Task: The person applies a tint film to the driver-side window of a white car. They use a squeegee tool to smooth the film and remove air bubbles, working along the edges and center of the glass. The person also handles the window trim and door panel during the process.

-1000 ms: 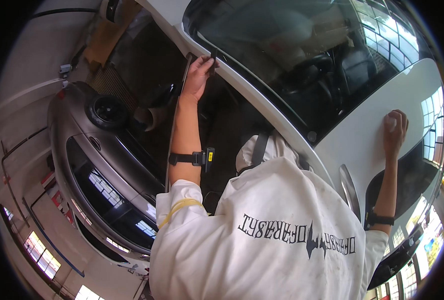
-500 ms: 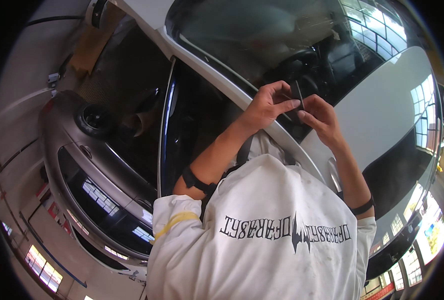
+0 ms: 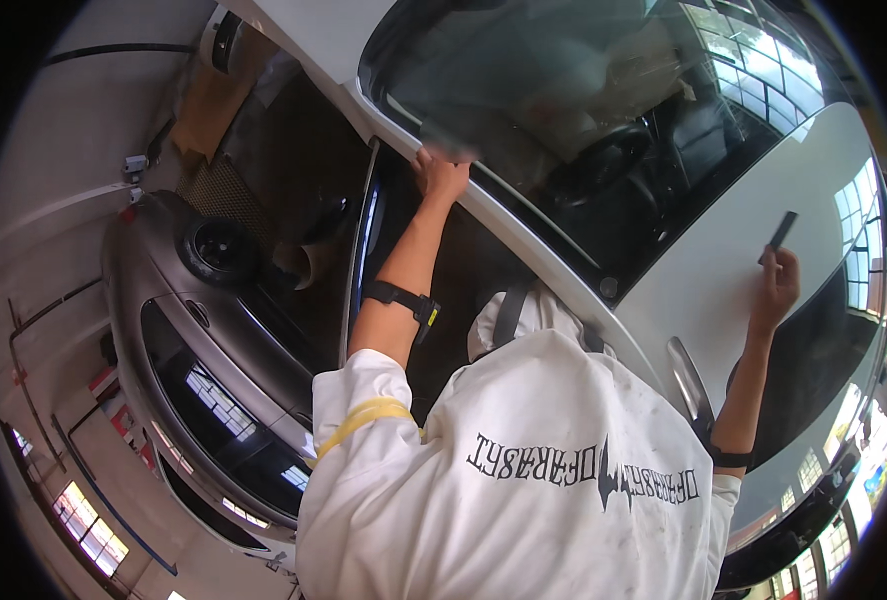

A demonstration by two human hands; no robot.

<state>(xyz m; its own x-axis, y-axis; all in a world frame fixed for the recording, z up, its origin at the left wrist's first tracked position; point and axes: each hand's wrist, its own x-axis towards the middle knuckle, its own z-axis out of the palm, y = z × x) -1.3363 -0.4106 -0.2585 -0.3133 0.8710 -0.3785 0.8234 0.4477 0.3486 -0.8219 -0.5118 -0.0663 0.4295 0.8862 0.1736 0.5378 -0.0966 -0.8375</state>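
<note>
While the right hand's grip pinches a dark, flat strip by one end — tilted, over the car's white hood — the left hand is at the windshield pillar (fingertips blurred; I cannot tell its grip).

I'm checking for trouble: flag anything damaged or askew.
Nothing stands out: the white panel shows no clear dent or spill, and the right hand holds a dark strip. Blur hides what the left hand holds, if anything.
</note>
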